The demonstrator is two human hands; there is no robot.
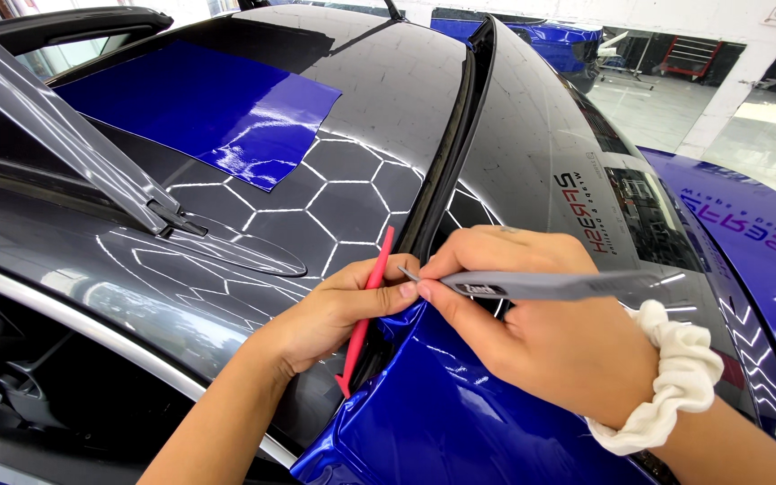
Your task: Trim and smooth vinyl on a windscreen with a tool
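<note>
Left hand [334, 310]: fingers curled shut, thumb and forefinger pinching a slim red tucking tool [365, 310] against the black gap [446, 153] between the car's panels. Tool: flat, matte plastic, narrow, angled down along the gap, upper tip showing above the fingers, notched lower end poking out below the palm, just left of the gap's lower end.

Right hand [532, 323]: closed in a pen grip on a grey craft knife [541, 286], thumb and forefinger tight near the front, remaining fingers folded under. Knife: slender, smooth, metallic-looking handle lying nearly level across the knuckles, fine pointed blade aimed left, tip just beside the left thumb and right at the gap. White ruffled fabric scrunchie [666, 377] around the right wrist.

Below both hands, right of the gap's lower end: glossy blue vinyl film [460, 413], mirror-smooth, its edge creased and bunched where it meets the tool and the blade.

Far left of the gap: a loose rectangular blue vinyl sheet [208, 108] lying flat on the dark grey bodywork [352, 189], equally shiny, hexagon light reflections across the paint beside it. A grey wiper arm [65, 135] slanting across, farther left still.

Right of the gap: a glossy black panel [541, 135], then blue wrapped surface [765, 260] at the far edge.
</note>
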